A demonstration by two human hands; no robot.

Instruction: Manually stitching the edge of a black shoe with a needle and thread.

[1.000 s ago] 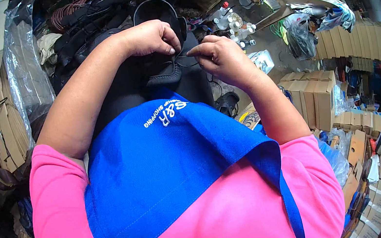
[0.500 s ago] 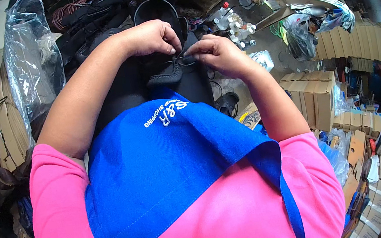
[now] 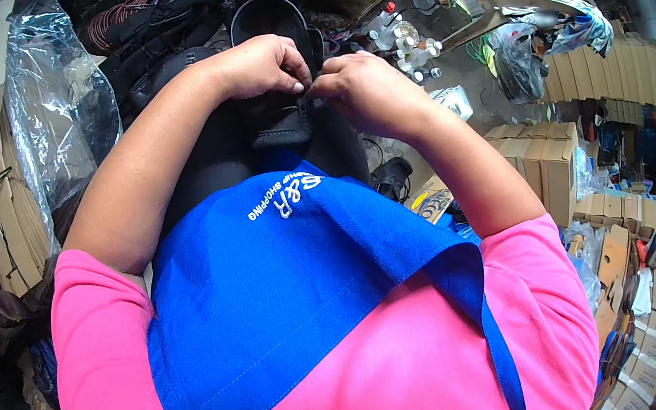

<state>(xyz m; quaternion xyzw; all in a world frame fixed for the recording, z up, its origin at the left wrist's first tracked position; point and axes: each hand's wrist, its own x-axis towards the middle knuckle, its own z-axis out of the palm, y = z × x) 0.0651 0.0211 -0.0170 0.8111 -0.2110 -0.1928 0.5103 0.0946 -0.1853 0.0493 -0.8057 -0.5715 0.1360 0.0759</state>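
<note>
At the bottom of the frame a blue apron lies over a pink shirt. Just above it, at upper centre, a black shoe rests on the lap. The left hand curls over the shoe's top, fingers pinched closed on its upper edge. The right hand meets it from the right, fingertips pinched closed at the same spot; what they pinch is too small to tell. Beyond, small bottles stand on the cluttered tabletop. A clear plastic bag sits at upper left, stacked cardboard boxes at right.
</note>
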